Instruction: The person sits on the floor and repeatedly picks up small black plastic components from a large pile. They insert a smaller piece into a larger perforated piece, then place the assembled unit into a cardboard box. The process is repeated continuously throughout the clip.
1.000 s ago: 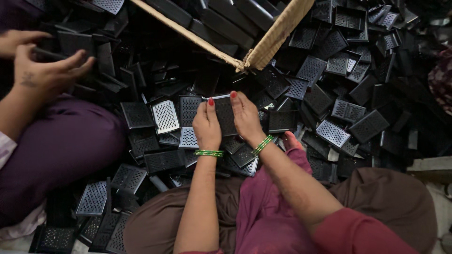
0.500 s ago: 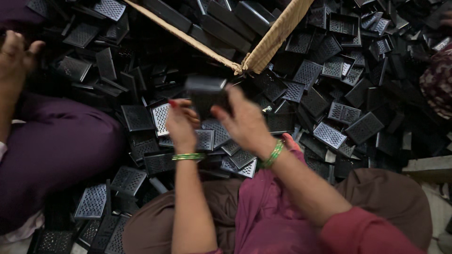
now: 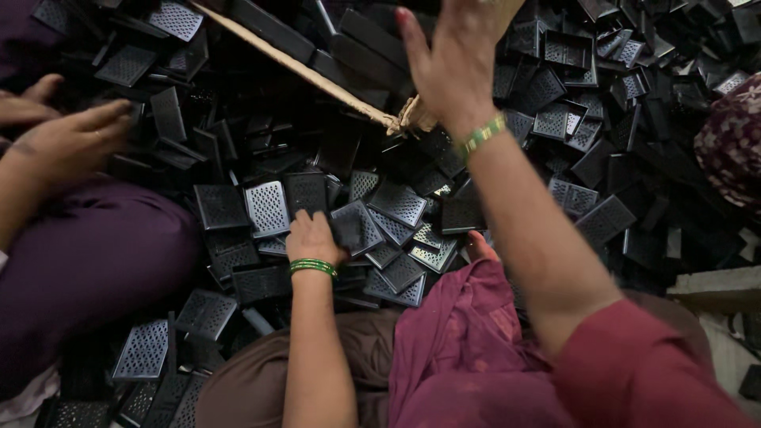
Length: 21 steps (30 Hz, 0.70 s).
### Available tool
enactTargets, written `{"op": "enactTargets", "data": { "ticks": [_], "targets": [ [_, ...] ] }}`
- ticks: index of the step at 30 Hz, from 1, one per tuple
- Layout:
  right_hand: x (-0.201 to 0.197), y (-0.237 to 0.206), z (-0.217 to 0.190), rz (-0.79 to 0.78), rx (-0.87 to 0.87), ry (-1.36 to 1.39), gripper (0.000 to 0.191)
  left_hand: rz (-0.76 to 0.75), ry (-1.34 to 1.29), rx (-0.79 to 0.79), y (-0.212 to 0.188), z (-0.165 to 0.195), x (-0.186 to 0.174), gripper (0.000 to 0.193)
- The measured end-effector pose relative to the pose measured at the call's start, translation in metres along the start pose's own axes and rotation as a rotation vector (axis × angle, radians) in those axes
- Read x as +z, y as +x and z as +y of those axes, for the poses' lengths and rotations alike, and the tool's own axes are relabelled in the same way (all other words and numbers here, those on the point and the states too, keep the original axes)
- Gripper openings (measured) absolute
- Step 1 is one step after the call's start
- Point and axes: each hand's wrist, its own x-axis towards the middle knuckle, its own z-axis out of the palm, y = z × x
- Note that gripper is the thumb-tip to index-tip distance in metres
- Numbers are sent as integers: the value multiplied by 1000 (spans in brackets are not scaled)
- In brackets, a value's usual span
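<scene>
Head view: left hand point(image 3: 313, 236) down on the heap of black perforated grilles point(image 3: 396, 206), fingers curled onto one grille point(image 3: 305, 192) w/ a dark panel just beside it; grip looks closed on its lower edge, prob. to lift it out of the pile. Green bangles point(image 3: 313, 267) at the wrist. Right hand point(image 3: 456, 55) raised high over the cardboard edge point(image 3: 317, 75), fingers spread, palm away; can't tell if it holds anything, fingertips cut off at frame top. Behind the cardboard: plain black trays point(image 3: 357, 32) stacked closely, apart from the loose heap. At left, a co-worker's hand point(image 3: 67, 143) rests on the grilles there, above a purple-clad knee point(image 3: 87, 269).
</scene>
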Motion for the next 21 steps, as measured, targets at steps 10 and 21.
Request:
{"op": "enactTargets", "data": {
  "ticks": [10, 21],
  "targets": [
    [-69, -190, -84, -699, 243, 645, 54, 383, -147, -122, 8, -28, -18, 103],
    [-34, -225, -71, -794, 276, 334, 49, 589, 53, -603, 42, -108, 19, 102]
  ]
}}
